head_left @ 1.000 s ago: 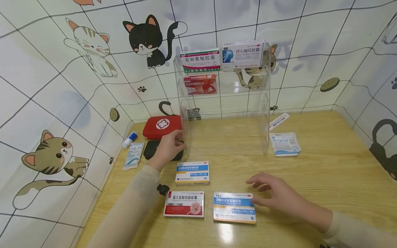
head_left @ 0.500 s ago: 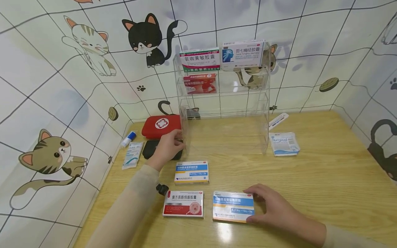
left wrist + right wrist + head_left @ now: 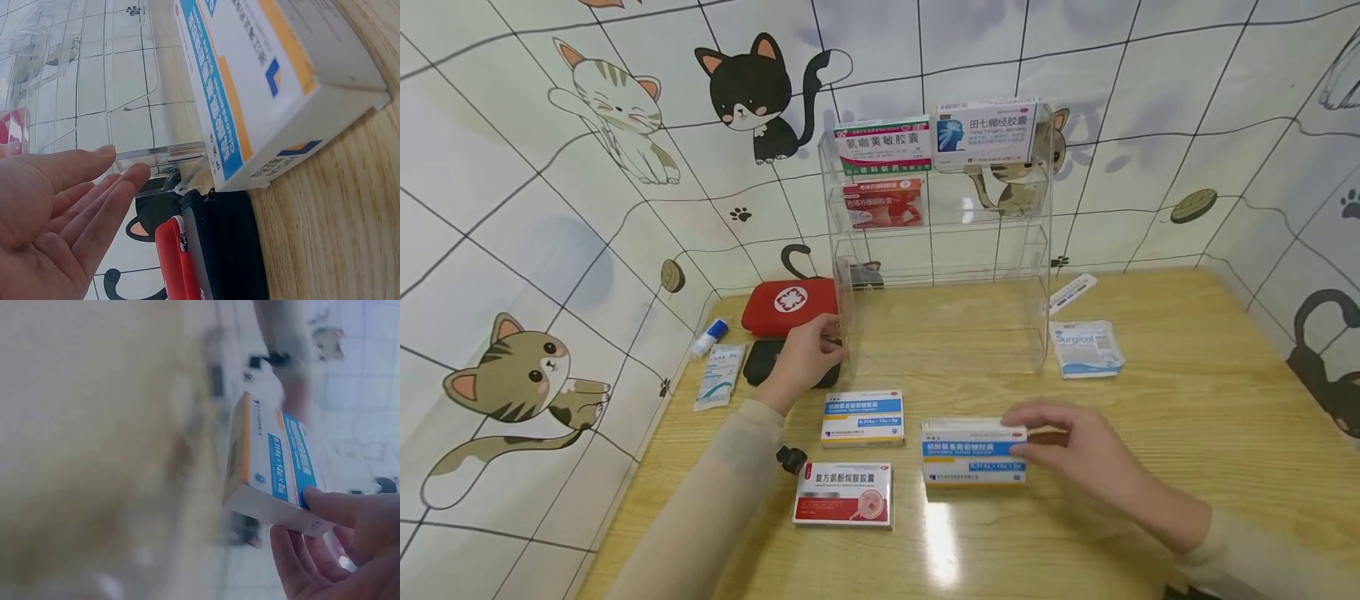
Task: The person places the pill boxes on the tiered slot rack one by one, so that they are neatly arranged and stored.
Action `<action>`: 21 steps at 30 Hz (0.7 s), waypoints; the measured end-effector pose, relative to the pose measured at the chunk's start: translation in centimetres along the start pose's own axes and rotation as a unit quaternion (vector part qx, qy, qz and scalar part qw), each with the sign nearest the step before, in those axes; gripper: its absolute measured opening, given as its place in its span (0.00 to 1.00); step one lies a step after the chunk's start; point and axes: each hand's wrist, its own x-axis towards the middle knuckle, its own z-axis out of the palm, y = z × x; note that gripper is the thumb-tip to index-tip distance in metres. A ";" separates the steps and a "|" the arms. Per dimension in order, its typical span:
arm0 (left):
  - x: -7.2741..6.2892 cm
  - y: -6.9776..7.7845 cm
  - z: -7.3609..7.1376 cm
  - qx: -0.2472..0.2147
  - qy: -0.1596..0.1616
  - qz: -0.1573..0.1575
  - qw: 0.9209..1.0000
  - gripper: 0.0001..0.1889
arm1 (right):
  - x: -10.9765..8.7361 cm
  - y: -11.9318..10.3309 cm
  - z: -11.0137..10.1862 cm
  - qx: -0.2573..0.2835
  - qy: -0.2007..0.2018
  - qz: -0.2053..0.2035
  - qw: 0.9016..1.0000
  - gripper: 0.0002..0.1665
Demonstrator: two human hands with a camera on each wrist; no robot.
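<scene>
My right hand (image 3: 1090, 458) grips the right end of a white, blue and orange medicine box (image 3: 973, 462), tilted up off the table. In the right wrist view the thumb lies on the printed front of this box (image 3: 281, 462), with fingers behind. My left hand (image 3: 801, 354) pinches the left side edge of a clear acrylic display rack (image 3: 1041, 292) between thumb and fingers. A matching blue and white medicine box (image 3: 863, 418) lies before the rack. Nearer me is a red and white medicine box (image 3: 842, 496). Several boxes stand in the rack, including a green and white one (image 3: 883, 148).
A red first-aid case (image 3: 790, 304) and a black case (image 3: 763, 362) lie left of the rack. Farther left are a blue-capped bottle (image 3: 710, 337) and a white packet (image 3: 720, 377). On the right lie a surgical packet (image 3: 1086, 350) and a thermometer card (image 3: 1073, 293).
My right hand reached the right-hand blue and white box, took hold of it and raised it off the table, tilting it up. The left hand stays at the rack.
</scene>
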 end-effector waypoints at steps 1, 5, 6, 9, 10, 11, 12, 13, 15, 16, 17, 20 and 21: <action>0.0 0.0 0.0 -0.001 0.000 0.001 1.000 0.31 | 0.8 -0.6 -0.9 -0.002 0.011 -0.017 1.000 0.17; 0.0 0.0 0.1 -0.005 0.001 0.004 1.000 0.32 | 4.3 -3.6 -5.0 -0.029 0.055 -0.054 0.997 0.18; 0.0 0.0 0.2 -0.006 0.002 0.004 1.000 0.32 | 5.3 -4.4 -6.1 -0.035 0.065 -0.059 0.996 0.18; 0.0 0.0 0.2 -0.004 0.004 0.002 1.000 0.31 | 8.3 -6.7 -9.2 -0.049 0.104 -0.085 0.990 0.18; 0.0 0.0 0.2 -0.004 0.004 0.000 1.000 0.31 | 9.3 -7.4 -10.1 -0.047 0.118 -0.095 0.987 0.19; 0.0 0.1 0.2 -0.003 0.004 -0.002 1.000 0.31 | 10.3 -8.0 -11.0 -0.048 0.132 -0.107 0.984 0.19; 0.0 0.1 0.2 -0.002 0.003 -0.002 1.000 0.31 | 11.3 -8.6 -11.8 -0.045 0.144 -0.121 0.981 0.19; -0.1 0.1 0.2 -0.002 0.000 -0.003 1.000 0.31 | 12.1 -9.1 -12.5 -0.043 0.157 -0.130 0.978 0.19; -0.2 0.0 0.3 -0.001 -0.004 0.001 1.000 0.31 | 13.6 -10.3 -13.8 -0.039 0.179 -0.135 0.974 0.19; -0.1 0.0 0.3 -0.002 -0.004 0.001 1.000 0.31 | 14.2 -10.9 -14.3 -0.035 0.187 -0.133 0.973 0.19; -0.2 0.0 0.2 -0.002 -0.004 0.001 1.000 0.31 | 14.9 -11.4 -14.7 -0.034 0.194 -0.135 0.971 0.19; -0.1 0.0 0.2 -0.001 -0.003 0.001 1.000 0.31 | 16.9 -12.8 -15.5 -0.035 0.205 -0.140 0.968 0.19; -0.1 0.1 0.2 -0.001 -0.003 -0.002 1.000 0.31 | 17.5 -13.1 -15.6 -0.036 0.205 -0.142 0.968 0.19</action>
